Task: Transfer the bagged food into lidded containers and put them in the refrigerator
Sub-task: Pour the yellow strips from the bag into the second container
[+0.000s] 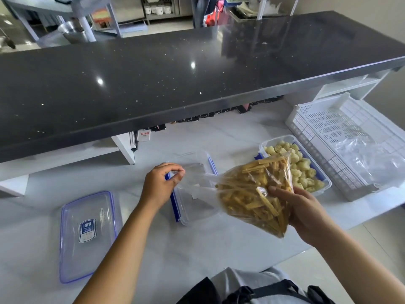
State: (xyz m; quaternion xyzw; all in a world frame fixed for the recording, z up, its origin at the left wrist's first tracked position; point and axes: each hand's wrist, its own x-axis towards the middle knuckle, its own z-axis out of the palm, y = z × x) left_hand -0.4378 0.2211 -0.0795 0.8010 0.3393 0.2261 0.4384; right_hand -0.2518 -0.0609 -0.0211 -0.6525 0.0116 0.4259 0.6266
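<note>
On the counter (197, 249), left hand (161, 185) and right hand (304, 213) grip the bag (252, 194) over an empty container (188, 213).

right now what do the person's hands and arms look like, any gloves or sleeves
Both hands are bare: no gloves, rings or watch show on the left hand or right hand. The forearms are uncovered, with no sleeve in view. A grey top with black straps shows below.
</note>
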